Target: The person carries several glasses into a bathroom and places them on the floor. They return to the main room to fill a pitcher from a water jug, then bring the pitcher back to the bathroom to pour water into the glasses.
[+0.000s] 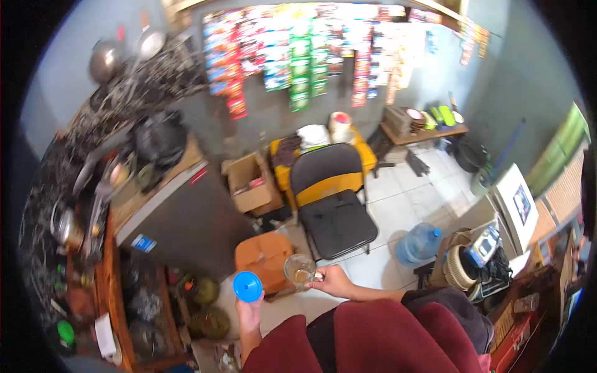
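My left hand [250, 316] is closed around a round blue plastic lid [248, 285] with a small raised centre, holding it from below, top side up. To its right, my right hand [334, 281] grips a clear glass mug [298, 268] by the handle. A little brownish content shows at the bottom of the mug. Both things are held in front of my body, over an orange-brown stool [264, 247]. The lid and the mug are apart from each other.
Ahead stands a black folding chair [336, 217], with a cardboard box [250, 183] to its left. A blue water gallon [418, 243] is on the white tiled floor at right. A grey refrigerator [193, 217] stands at left, and sachet strips [300, 62] hang on the far wall.
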`<state>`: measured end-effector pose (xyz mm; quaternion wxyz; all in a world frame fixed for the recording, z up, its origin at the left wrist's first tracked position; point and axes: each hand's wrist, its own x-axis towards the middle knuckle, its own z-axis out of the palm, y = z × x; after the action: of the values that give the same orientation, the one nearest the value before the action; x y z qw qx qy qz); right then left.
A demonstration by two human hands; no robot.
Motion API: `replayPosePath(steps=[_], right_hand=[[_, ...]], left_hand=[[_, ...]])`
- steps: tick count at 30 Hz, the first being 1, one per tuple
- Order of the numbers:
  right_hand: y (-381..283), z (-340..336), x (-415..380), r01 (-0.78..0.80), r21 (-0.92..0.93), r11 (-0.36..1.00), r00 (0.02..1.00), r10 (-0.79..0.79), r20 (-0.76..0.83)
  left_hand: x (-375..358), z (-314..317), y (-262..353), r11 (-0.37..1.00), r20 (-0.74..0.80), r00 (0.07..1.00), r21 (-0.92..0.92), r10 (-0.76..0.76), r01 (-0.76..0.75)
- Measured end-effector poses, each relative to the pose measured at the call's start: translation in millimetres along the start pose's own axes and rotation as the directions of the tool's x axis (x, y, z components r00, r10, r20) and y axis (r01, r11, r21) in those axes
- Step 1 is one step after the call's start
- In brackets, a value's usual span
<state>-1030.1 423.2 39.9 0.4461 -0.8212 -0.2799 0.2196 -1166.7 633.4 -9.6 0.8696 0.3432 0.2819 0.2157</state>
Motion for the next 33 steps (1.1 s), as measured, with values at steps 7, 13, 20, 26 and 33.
replayPosePath(steps=[7,13,20,26,33], right_hand=[[84,-164,-31,-0.098,0.071,0.993,0.951,0.114,-0.287],[139,-266,-30,-0.170,0.115,0.979,0.854,0.205,-0.479],[177,-311,-15,-0.261,0.262,0.929,0.659,0.370,-0.655],[197,-361,-26,-0.335,0.270,0.903,0.511,0.415,-0.752],[242,-415,-53,-0.343,0.346,0.873,0.392,0.468,-0.792]], left_hand=[[68,193,-126,0.972,0.256,0.940,0.003,-0.226,0.233],[76,310,-173,0.944,0.359,0.873,0.115,-0.329,0.308],[131,368,-217,0.854,0.288,0.814,0.308,-0.504,0.420],[166,478,-272,0.739,0.371,0.655,0.484,-0.658,0.468],[159,573,-355,0.722,0.536,0.485,0.522,-0.692,0.453]])
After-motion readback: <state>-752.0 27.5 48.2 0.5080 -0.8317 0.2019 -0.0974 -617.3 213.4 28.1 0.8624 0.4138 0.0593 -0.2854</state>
